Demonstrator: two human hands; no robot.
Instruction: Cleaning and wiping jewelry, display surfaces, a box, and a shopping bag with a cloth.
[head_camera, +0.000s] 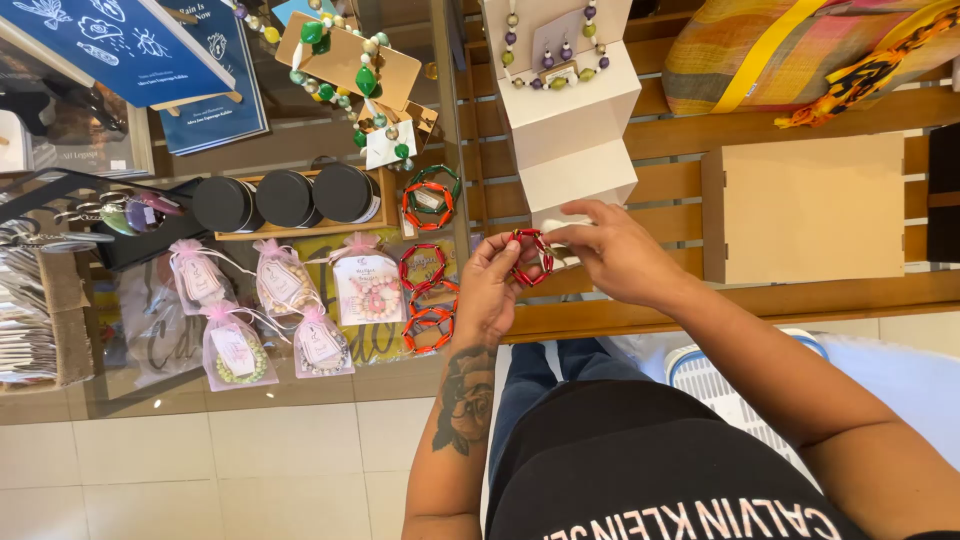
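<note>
Right, we are looking down at both hands working above the edge of a slatted wooden display shelf (700, 180). We are pinching a red beaded bracelet (530, 256) between the two hands: the left hand (487, 290) is gripping its lower left side with curled fingers, and the right hand (610, 250) is holding its upper right side between thumb and fingertips. So both hands are closed on the bracelet, neither spread wide. The bracelet is hanging in the air just in front of a white stepped cardboard jewellery stand (570, 130), which is carrying a purple and green bead necklace (552, 50) at its top.

Just left of the left hand we are seeing a column of red and orange bead bracelets (425, 295) lying on the glass counter top (130, 390), with a green and red pair of bangles (432, 195) above them. Further left, small sheer pink-ribboned gift pouches (280, 285) are lying in two rows, near but not touching the hand. Behind them, three round black tins (285, 198) are sitting side by side in a shallow wooden tray (385, 215). A green bead necklace on a tan card (345, 60) is lying beyond the tins. On the shelf to the right, a plain tan flat wooden box (810, 205) is sitting well apart from the hands, with a striped woven fabric bag (790, 50) behind it.
</note>
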